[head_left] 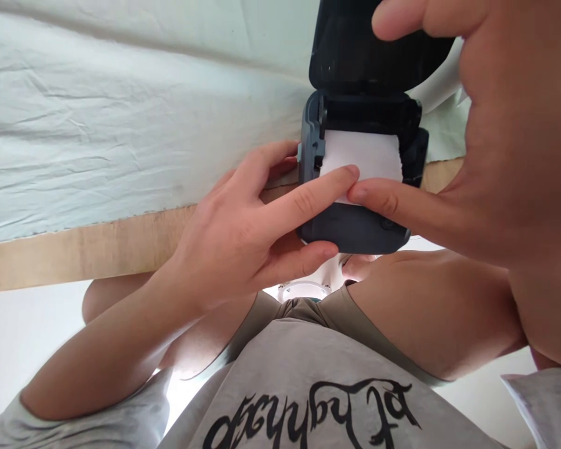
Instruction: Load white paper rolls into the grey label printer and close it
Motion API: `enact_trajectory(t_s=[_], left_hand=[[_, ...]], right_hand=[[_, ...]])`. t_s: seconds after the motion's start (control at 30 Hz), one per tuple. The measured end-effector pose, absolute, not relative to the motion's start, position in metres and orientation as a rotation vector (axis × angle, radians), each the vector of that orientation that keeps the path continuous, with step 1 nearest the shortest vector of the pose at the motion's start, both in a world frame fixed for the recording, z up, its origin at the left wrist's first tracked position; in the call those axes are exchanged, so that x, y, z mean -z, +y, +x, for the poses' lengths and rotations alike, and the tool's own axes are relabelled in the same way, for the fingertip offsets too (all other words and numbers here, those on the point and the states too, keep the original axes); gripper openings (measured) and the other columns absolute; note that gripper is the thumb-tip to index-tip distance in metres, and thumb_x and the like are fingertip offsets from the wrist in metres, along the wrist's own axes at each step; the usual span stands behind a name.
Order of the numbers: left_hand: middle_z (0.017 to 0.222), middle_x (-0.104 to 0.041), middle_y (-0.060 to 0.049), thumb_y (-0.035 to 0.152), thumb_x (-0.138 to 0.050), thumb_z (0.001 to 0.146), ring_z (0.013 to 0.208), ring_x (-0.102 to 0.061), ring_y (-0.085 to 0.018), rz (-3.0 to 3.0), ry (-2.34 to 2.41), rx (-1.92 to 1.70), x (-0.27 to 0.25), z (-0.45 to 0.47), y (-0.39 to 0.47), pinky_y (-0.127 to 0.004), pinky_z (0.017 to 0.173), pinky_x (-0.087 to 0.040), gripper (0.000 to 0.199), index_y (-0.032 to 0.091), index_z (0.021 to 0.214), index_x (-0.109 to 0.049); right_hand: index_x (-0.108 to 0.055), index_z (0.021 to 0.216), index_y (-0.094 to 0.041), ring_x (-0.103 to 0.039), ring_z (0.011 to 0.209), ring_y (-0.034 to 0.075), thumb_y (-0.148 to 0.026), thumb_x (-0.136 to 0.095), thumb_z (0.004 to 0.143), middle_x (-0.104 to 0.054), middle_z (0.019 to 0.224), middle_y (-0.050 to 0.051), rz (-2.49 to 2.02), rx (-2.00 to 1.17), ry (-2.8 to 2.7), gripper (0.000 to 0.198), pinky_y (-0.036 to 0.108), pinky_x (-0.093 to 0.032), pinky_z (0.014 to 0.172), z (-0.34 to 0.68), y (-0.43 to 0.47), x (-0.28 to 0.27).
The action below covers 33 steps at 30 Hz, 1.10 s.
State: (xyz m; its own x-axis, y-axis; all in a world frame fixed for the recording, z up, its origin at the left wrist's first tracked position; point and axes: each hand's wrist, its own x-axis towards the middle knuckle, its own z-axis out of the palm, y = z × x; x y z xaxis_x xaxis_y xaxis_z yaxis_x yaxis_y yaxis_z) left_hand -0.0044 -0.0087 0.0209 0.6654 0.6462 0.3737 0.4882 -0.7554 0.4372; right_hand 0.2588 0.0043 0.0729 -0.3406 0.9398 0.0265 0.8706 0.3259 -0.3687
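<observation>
A dark grey-blue portable thermal printer (355, 229) is at the table's edge with its black lid (346, 53) swung up and back. A white paper roll (367, 149) lies in its bay. My left hand (238, 231) grips the printer by its left side, its index finger stretched onto the paper and its thumb at the front. From the right reaches my right hand (505, 137), very near the camera, with its thumb tip on the paper beside my left index finger. Its other fingers are spread in front of the lid, partly out of frame.
A pale green wrinkled cloth (144, 125) covers the table, whose bare wooden edge (88, 249) shows in front. Behind the printer's right side is a white curved object (442, 78), mostly hidden. My legs (430, 305) are below the edge.
</observation>
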Motion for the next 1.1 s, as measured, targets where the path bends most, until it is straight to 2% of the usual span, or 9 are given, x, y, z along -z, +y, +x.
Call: enact_trajectory(t_s=[0.07, 0.2, 0.33, 0.47, 0.53, 0.67, 0.77, 0.97, 1.1], left_hand=[[0.151, -0.064, -0.015, 0.058, -0.057, 0.111, 0.132, -0.075, -0.033, 2.546, 0.929, -0.759, -0.022, -0.003, -0.009, -0.047, 0.111, -0.066, 0.052, 0.029, 0.154, -0.065], [0.149, -0.065, -0.014, 0.054, -0.058, 0.112, 0.130, -0.076, -0.032, 2.535, 0.935, -0.791, -0.022, -0.002, -0.011, -0.046, 0.111, -0.066, 0.046, 0.029, 0.149, -0.068], [0.147, -0.065, -0.018, 0.059, -0.058, 0.112, 0.126, -0.077, -0.033, 2.560, 0.911, -0.828, -0.020, -0.001, -0.011, -0.048, 0.105, -0.068, 0.047, 0.026, 0.144, -0.068], [0.146, -0.064, -0.021, 0.057, -0.056, 0.113, 0.126, -0.076, -0.035, 2.564, 0.889, -0.859, -0.019, -0.001, -0.010, -0.051, 0.102, -0.069, 0.045, 0.024, 0.140, -0.068], [0.147, -0.064, -0.020, 0.054, -0.059, 0.113, 0.128, -0.075, -0.035, 2.578, 0.866, -0.842, -0.019, -0.001, -0.010, -0.049, 0.103, -0.068, 0.042, 0.023, 0.140, -0.068], [0.151, -0.063, -0.017, 0.046, -0.061, 0.112, 0.130, -0.075, -0.033, 2.545, 0.865, -0.866, -0.018, -0.001, -0.010, -0.047, 0.107, -0.067, 0.032, 0.024, 0.134, -0.067], [0.149, -0.063, -0.016, 0.047, -0.060, 0.111, 0.125, -0.076, -0.033, 2.558, 0.868, -0.875, -0.016, 0.000, -0.010, -0.047, 0.101, -0.068, 0.031, 0.025, 0.132, -0.066], [0.148, -0.063, -0.018, 0.048, -0.057, 0.112, 0.128, -0.075, -0.033, 2.588, 0.858, -0.875, -0.013, 0.000, -0.009, -0.049, 0.103, -0.067, 0.033, 0.025, 0.135, -0.064], [0.150, -0.063, -0.015, 0.047, -0.059, 0.111, 0.129, -0.075, -0.033, 2.555, 0.897, -0.868, -0.014, 0.000, -0.012, -0.049, 0.104, -0.067, 0.035, 0.029, 0.140, -0.063]], right_hand=[[-0.044, 0.163, -0.037, -0.041, 0.161, 0.024, -0.074, -0.036, 0.100, -0.036, 0.170, -0.004, -1.562, -0.298, -2.402, 0.074, 0.038, -0.039, 0.138, 0.252, 0.005, -0.081], [-0.045, 0.165, -0.032, -0.042, 0.161, 0.027, -0.079, -0.037, 0.096, -0.038, 0.169, 0.001, -1.629, -0.297, -2.338, 0.084, 0.039, -0.046, 0.130, 0.250, 0.001, -0.081], [-0.044, 0.167, -0.034, -0.044, 0.160, 0.025, -0.079, -0.040, 0.099, -0.037, 0.170, -0.002, -1.544, -0.321, -2.358, 0.081, 0.040, -0.046, 0.131, 0.252, -0.002, -0.079], [-0.033, 0.174, -0.012, -0.043, 0.162, 0.029, -0.096, -0.032, 0.092, -0.039, 0.169, 0.010, -1.591, -0.345, -2.275, 0.117, 0.042, -0.038, 0.141, 0.251, -0.002, -0.077], [-0.043, 0.170, -0.013, -0.043, 0.162, 0.031, -0.100, -0.017, 0.090, -0.041, 0.166, 0.012, -1.602, -0.381, -2.212, 0.121, 0.045, -0.039, 0.139, 0.249, -0.003, -0.077], [-0.064, 0.150, -0.026, -0.051, 0.155, 0.026, -0.101, -0.020, 0.089, -0.050, 0.156, 0.009, -1.512, -0.433, -2.190, 0.107, 0.044, -0.047, 0.131, 0.250, -0.004, -0.076], [-0.062, 0.151, -0.029, -0.056, 0.147, 0.018, -0.082, -0.042, 0.097, -0.057, 0.152, 0.003, -1.472, -0.421, -2.263, 0.078, 0.041, -0.044, 0.136, 0.256, -0.005, -0.075], [-0.054, 0.151, -0.036, -0.046, 0.155, 0.017, -0.053, -0.038, 0.104, -0.048, 0.159, -0.005, -1.469, -0.332, -2.375, 0.053, 0.044, -0.039, 0.134, 0.270, -0.007, -0.070], [-0.054, 0.153, -0.035, -0.045, 0.157, 0.016, -0.058, -0.041, 0.105, -0.046, 0.159, -0.004, -1.434, -0.332, -2.409, 0.054, 0.040, -0.039, 0.136, 0.273, -0.007, -0.070]])
